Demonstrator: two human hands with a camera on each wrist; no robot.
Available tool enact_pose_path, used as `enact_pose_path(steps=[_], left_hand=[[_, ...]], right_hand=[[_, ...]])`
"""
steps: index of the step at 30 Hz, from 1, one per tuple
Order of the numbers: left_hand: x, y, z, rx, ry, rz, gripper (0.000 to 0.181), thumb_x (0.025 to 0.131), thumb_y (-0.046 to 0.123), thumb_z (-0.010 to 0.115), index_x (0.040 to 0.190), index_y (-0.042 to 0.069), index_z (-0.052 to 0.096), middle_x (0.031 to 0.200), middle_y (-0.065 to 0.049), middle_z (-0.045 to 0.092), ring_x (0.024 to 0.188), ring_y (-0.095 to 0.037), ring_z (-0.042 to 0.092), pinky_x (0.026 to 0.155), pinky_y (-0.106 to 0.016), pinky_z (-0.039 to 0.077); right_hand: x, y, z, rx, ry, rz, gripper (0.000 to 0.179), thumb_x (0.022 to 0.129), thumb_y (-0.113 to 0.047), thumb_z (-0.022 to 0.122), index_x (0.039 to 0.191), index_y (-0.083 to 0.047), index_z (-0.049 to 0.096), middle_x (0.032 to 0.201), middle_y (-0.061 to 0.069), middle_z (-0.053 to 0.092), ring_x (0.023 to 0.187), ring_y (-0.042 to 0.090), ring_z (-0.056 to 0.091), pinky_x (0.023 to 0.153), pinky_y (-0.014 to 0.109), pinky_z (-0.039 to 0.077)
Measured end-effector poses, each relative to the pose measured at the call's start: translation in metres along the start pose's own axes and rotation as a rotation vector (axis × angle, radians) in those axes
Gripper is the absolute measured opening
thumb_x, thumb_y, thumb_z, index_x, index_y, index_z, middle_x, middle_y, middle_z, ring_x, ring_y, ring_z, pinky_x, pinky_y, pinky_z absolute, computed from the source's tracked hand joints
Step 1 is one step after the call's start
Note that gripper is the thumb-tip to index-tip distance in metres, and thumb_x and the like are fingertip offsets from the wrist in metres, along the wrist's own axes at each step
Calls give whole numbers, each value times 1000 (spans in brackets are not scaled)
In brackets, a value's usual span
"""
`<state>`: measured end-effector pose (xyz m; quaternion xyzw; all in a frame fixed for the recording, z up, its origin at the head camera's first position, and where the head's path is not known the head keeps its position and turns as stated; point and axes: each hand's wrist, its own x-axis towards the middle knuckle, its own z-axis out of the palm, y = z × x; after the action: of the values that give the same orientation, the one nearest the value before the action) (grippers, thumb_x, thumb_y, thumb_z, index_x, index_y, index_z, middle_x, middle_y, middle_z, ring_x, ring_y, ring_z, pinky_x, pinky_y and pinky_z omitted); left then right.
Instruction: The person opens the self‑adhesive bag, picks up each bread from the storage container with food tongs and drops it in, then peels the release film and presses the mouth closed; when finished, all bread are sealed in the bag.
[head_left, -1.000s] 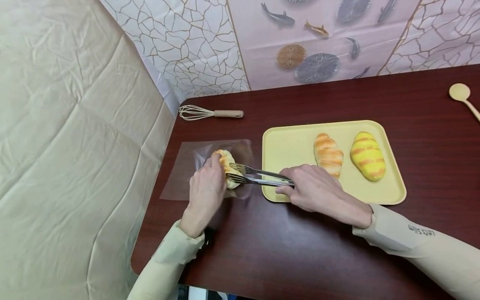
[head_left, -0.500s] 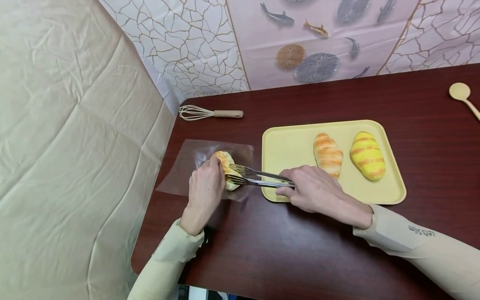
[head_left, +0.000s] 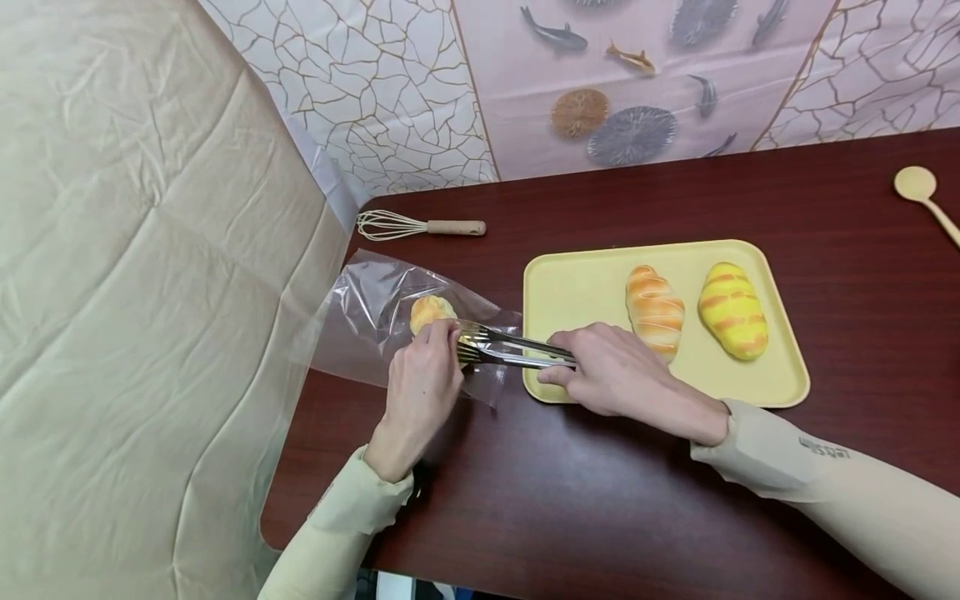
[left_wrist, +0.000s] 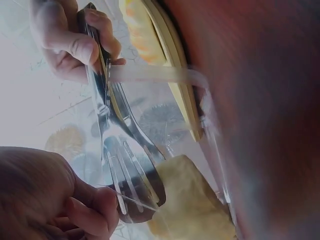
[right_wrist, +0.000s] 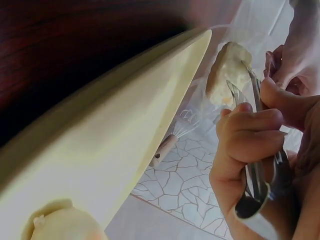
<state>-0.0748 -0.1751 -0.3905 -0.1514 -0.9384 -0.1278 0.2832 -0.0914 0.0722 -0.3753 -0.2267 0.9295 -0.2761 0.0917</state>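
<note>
My left hand pinches the edge of a clear plastic bag at the table's left side. Inside the bag lies a pale bun with a browned top, partly covered by that hand in the head view. My right hand grips metal serving tongs over the tray's left rim. The slotted tong heads reach into the bag's mouth and meet the bun in the left wrist view. From the right wrist, the two tips touch the bun, though how firmly they hold it is unclear.
A yellow tray bears an orange-striped bread roll and a yellow striped one. A whisk lies behind the bag. At the far right is a wooden spoon. A quilted drape borders the table's left edge.
The bag has risen and puffed up around the bun, its far left corner swinging up. My left hand has shifted slightly right, while my right hand and the tongs have edged left.
</note>
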Motion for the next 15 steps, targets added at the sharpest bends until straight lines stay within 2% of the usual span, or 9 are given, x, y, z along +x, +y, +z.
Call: enact_pose_path(steps=[8, 15], left_hand=[[-4, 0, -1, -43, 14, -2, 8, 104, 7, 68, 102, -1, 69, 83, -17, 75, 68, -40, 75, 59, -51, 59], [-3, -5, -2, -48, 19, -60, 9, 104, 6, 67, 103, -2, 70, 83, -18, 76, 69, -38, 76, 59, -51, 59]], right_hand=[[6, -1, 5, 40, -5, 41, 20, 99, -36, 78, 96, -17, 72, 65, -3, 55, 64, 17, 52, 57, 32, 38], [4, -3, 8, 1, -46, 53, 25, 97, -38, 80, 100, -15, 71, 66, -2, 52, 64, 18, 52, 56, 32, 37]])
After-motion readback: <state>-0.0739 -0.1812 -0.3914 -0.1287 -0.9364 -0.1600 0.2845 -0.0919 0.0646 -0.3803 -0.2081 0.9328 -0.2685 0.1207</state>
